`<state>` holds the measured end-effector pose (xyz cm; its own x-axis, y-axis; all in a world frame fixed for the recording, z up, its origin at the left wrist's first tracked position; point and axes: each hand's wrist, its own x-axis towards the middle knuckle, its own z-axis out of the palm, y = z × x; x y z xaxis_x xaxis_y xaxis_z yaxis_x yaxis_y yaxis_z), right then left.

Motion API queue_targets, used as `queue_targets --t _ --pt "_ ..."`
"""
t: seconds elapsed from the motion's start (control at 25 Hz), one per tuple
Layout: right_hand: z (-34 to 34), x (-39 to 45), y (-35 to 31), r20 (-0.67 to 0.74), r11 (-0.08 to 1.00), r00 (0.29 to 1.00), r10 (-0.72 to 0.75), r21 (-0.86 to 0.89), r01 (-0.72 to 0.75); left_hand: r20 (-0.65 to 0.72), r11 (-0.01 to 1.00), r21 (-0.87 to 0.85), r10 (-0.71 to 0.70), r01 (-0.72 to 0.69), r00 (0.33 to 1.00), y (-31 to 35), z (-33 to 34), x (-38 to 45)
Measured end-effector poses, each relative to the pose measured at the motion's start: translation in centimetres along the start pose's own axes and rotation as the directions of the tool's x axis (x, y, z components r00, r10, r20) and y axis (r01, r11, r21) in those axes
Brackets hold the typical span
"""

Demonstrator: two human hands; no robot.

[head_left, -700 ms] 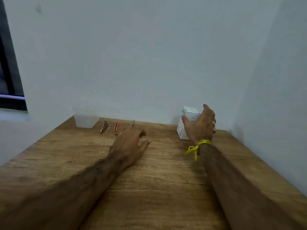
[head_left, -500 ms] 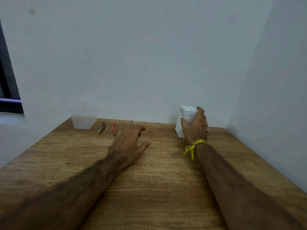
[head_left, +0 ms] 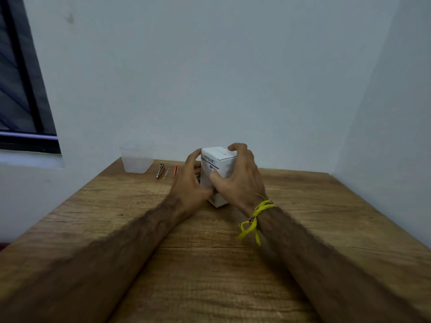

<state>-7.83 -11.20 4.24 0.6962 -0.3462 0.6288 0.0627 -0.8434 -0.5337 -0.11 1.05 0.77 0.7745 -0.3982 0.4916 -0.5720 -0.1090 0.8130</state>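
Box (head_left: 220, 163): white with dark lettering, middle of the frame, over the far half of the table (head_left: 303, 206), between both hands.
Left hand (head_left: 190, 183): fingers curled round the box's left side, grasping it.
Right hand (head_left: 240, 180): fingers hooked over the top and right side, thumb on the front; yellow band (head_left: 255, 216) at the wrist.
Left of the box: clear cup (head_left: 136, 160), nail clipper (head_left: 160, 170), small red tool (head_left: 175, 170), near the wall.

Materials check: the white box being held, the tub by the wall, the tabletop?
Box: likely matte printed cardboard; crisp folded edges, printed lettering. Tub: frosted translucent plastic; wall shows faintly through. Tabletop: wood or wood-look laminate, matte; grain lines.
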Motion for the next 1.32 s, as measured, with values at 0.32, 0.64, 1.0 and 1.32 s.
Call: queue_targets --t 0.32,0.64,1.0,1.32 --pt "-3.0 2.1 0.4 0.155 0.990 0.988 0.015 0.137 -0.036 -0.052 0.962 0.198 0.201 -0.187 0.978 -0.3 -0.6 0.4" --pt "-1.6 1.4 0.6 0.151 0.997 0.987 -0.063 0.060 0.054 -0.009 0.879 0.389 0.304 -0.276 0.953 0.0 -1.2 0.0" --pt "-2.1 1.2 -0.4 0.209 0.996 0.974 -0.087 -0.016 0.092 0.019 0.781 0.510 0.407 -0.359 0.913 0.3 -1.4 -0.2" --pt "-1.8 0.4 -0.9 0.244 0.968 0.956 -0.162 -0.150 0.203 0.013 0.740 0.556 0.448 -0.379 0.894 0.7 -1.1 -0.3"
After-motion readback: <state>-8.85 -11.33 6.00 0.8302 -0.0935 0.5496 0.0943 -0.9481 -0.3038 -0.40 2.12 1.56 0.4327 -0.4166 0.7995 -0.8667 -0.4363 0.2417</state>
